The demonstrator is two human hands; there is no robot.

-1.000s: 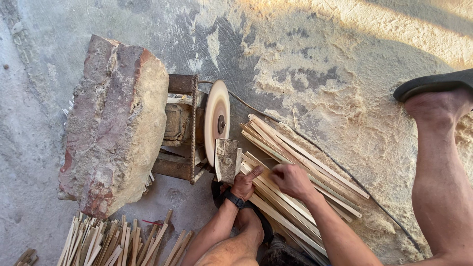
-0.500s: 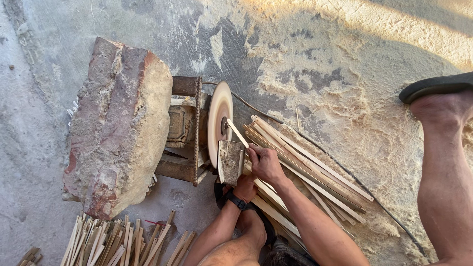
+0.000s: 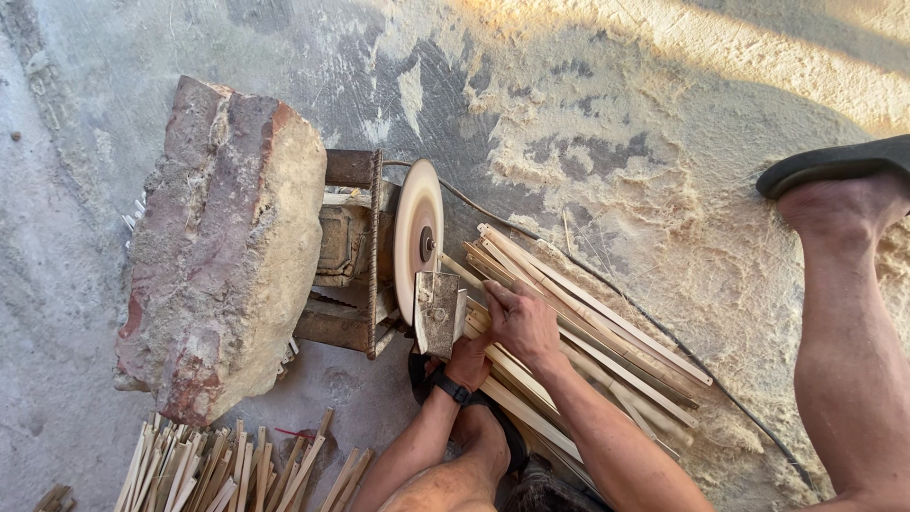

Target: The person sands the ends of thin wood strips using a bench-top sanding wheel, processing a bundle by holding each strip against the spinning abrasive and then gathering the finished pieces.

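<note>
Right hand (image 3: 519, 320) is clamped on a wooden stick (image 3: 462, 276), its tip at the sanding disc (image 3: 418, 237). Left hand (image 3: 468, 360), wristband on, sits by the metal rest (image 3: 438, 311); its grip can't be told. A pile of sticks (image 3: 607, 341) lies on the floor just beside, sawdust (image 3: 607, 171) all around.

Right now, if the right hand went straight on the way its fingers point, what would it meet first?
The right hand points toward the small metal rest beside the sanding disc. It would probably meet that rest first, then the disc; depth is hard to judge.
</note>
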